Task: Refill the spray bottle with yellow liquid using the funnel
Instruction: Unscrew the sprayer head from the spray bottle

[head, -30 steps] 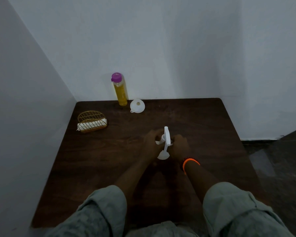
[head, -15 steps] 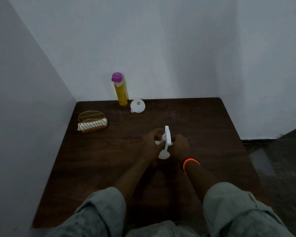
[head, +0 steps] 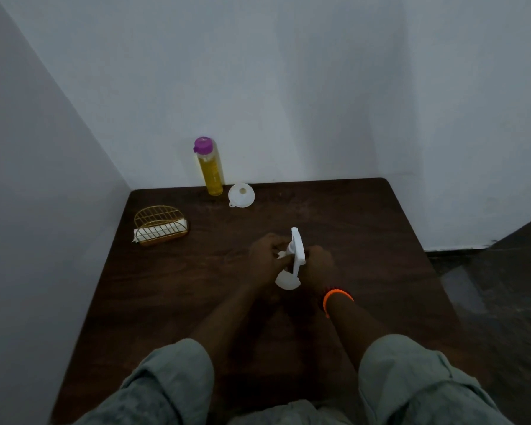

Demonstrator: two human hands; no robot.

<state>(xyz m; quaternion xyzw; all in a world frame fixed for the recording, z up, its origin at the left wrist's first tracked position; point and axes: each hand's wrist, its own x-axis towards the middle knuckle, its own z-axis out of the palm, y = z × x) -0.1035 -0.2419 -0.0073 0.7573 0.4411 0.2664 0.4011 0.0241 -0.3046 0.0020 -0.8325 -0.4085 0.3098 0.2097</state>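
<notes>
Both hands grip the white plastic spray bottle (head: 292, 262) at mid-table, the left hand (head: 265, 260) curled round its neck side and the right hand (head: 318, 265) round its other side. If the head comes off with a jerk, I think the light bottle could tip. The smooth white funnel (head: 241, 195) and the tall bottle of yellow liquid (head: 210, 168) wait by the wall.

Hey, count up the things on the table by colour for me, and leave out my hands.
White: 2, the spray bottle and the funnel.
Yellow with a purple cap: 1, the liquid bottle.
Gold: 1, the wire holder with white napkins in it.
Total: 4
</notes>
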